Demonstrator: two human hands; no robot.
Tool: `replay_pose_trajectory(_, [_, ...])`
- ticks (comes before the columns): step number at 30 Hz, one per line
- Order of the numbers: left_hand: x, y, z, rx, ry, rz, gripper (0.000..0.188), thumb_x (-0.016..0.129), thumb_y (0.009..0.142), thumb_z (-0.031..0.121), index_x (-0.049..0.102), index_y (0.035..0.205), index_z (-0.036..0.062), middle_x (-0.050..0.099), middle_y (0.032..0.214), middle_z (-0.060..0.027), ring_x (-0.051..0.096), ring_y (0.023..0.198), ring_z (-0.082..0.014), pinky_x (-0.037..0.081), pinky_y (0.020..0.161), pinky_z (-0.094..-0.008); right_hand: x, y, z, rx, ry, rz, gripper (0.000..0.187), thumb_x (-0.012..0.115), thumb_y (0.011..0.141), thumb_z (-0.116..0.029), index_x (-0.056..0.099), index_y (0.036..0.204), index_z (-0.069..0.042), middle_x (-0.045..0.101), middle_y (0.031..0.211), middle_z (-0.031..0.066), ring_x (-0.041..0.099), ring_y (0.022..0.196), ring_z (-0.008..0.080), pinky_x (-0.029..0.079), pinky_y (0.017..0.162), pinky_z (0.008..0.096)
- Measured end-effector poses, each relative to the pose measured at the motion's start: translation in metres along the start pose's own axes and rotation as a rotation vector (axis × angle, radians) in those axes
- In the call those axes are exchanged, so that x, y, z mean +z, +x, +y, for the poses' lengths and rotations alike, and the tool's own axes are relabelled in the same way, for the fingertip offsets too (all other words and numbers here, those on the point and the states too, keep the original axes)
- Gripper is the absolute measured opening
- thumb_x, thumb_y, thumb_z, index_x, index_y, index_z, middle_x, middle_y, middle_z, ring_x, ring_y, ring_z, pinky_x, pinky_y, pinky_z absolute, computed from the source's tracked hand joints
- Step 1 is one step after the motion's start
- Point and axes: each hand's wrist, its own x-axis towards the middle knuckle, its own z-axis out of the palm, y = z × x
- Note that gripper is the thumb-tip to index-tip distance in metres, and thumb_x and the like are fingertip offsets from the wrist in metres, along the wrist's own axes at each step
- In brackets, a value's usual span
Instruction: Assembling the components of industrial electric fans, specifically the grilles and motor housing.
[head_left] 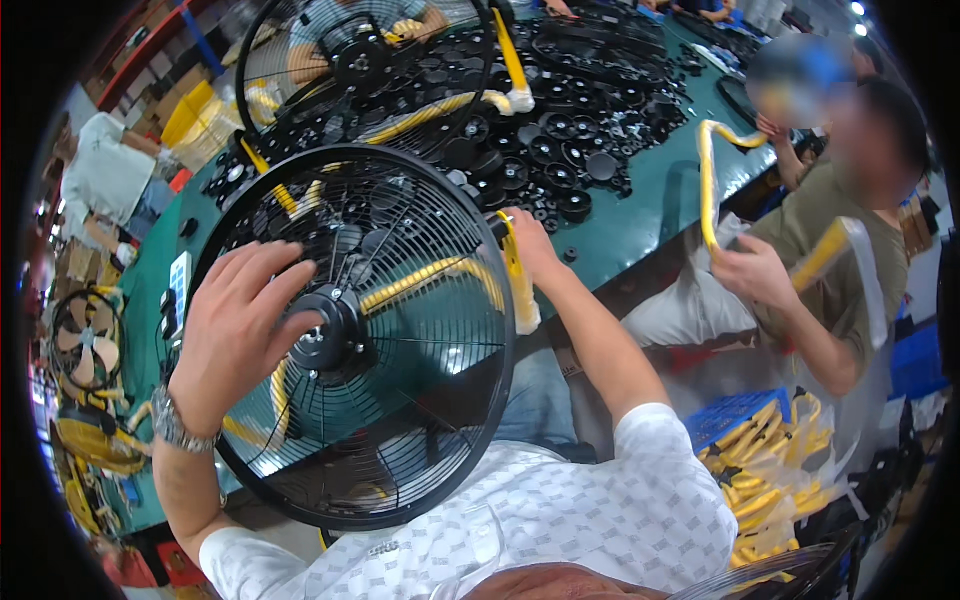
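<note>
A round black fan (500, 390) with a wire guard is tilted up in front of me, partly leaning against my body. A yellow tubular stand (430, 275), partly wrapped in clear plastic, shows through its guard. My left hand (240, 315) is over the fan's left side, fingers spread and the thumb at the black centre hub (335, 335). At the right rim, my right hand (528, 240) is closed round the top of the stand's yellow upright (518, 275). Its fingertips are partly hidden there.
Loose black knobs and round parts (560, 150) cover the green table (640, 215). A second fan (365, 60) stands opposite, by another person. At right, a co-worker holds a yellow bent tube (708, 190). A blue crate (735, 415) of yellow tubes sits low right.
</note>
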Motion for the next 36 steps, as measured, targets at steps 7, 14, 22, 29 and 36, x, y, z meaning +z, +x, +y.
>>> replay_pose_trajectory(7, [-0.023,-0.132,-0.005,-0.635,0.059,0.163,0.043,0.068,0.087,0.019,0.057,0.124,0.0002,0.061,0.123,-0.0148,0.057,0.115,-0.0339,0.044,0.098,-0.0390,0.030,0.038,-0.013,-0.118,-0.308,-0.100,0.042,0.057,0.086,-0.031,0.059,0.126,-0.019,0.053,0.113,0.0138,0.050,0.104,0.0327,0.043,0.085,0.0443])
replay_pose_trajectory(14, [0.045,-0.275,-0.008,-1.309,-0.694,0.657,0.049,0.044,0.103,0.034,0.047,0.135,-0.0037,0.057,0.129,-0.0115,0.053,0.119,-0.0191,0.041,0.100,-0.0317,0.049,0.030,0.021,-0.246,-0.287,0.063,0.034,0.061,0.082,-0.028,0.065,0.113,-0.013,0.057,0.120,0.0116,0.053,0.104,0.0316,0.044,0.085,0.0456])
replay_pose_trajectory(22, [0.074,-0.240,0.008,-1.325,-0.772,0.766,0.052,0.044,0.103,0.033,0.045,0.137,-0.0053,0.053,0.132,-0.0119,0.049,0.120,-0.0170,0.035,0.104,-0.0297,0.000,0.029,0.006,-0.162,-0.027,0.305,0.040,0.071,0.080,-0.030,0.064,0.113,-0.008,0.064,0.112,0.0116,0.061,0.095,0.0332,0.050,0.080,0.0417])
replay_pose_trajectory(29, [0.090,-0.262,-0.019,-1.266,-0.741,0.816,0.045,0.048,0.101,0.027,0.048,0.137,-0.0013,0.052,0.133,-0.0082,0.048,0.119,-0.0151,0.035,0.104,-0.0284,-0.057,-0.014,0.017,0.291,0.644,0.579,0.032,0.066,0.090,-0.019,0.063,0.118,-0.002,0.066,0.087,0.0027,0.058,0.075,0.0085,0.049,0.070,0.0247])
replay_pose_trajectory(36, [0.112,-0.250,-0.039,-1.179,-0.901,0.866,0.045,0.047,0.102,0.022,0.046,0.139,-0.0022,0.054,0.131,-0.0079,0.052,0.113,-0.0136,0.040,0.098,-0.0270,-0.076,-0.016,0.014,0.574,1.269,0.451,0.039,0.062,0.094,-0.028,0.058,0.122,-0.002,0.065,0.092,0.0036,0.061,0.077,0.0101,0.051,0.068,0.0251])
